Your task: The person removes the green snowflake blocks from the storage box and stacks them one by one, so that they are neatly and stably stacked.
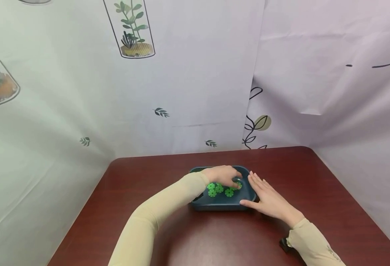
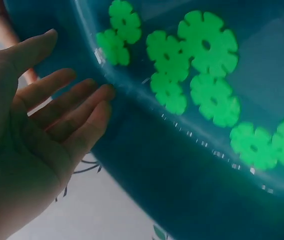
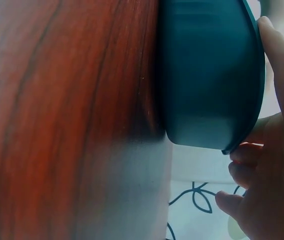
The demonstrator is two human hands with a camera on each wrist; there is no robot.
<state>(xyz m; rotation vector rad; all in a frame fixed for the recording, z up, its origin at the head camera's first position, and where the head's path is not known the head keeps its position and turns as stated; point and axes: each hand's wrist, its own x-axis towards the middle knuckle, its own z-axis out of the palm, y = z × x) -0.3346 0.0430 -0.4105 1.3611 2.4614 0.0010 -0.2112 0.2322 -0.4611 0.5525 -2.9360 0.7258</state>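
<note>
A dark teal tray [image 1: 214,207] stands on the table, with several bright green flower-shaped plastic discs [image 1: 229,192] lying flat on its bottom. My left hand [image 1: 223,175] reaches over the tray from the left, above its right part. In the left wrist view its fingers are loosely extended with nothing between them, and the discs [image 2: 208,45] lie apart from it. My right hand [image 1: 271,199] is at the tray's right end, fingers straight and thumb spread toward the near corner. The right wrist view has its fingertips at the tray's rim [image 3: 254,65].
The reddish-brown wooden table [image 1: 141,177] extends around the tray. White cloth [image 1: 195,81] printed with plants hangs behind it and along both sides. A small black object [image 1: 284,244] shows beside the right sleeve.
</note>
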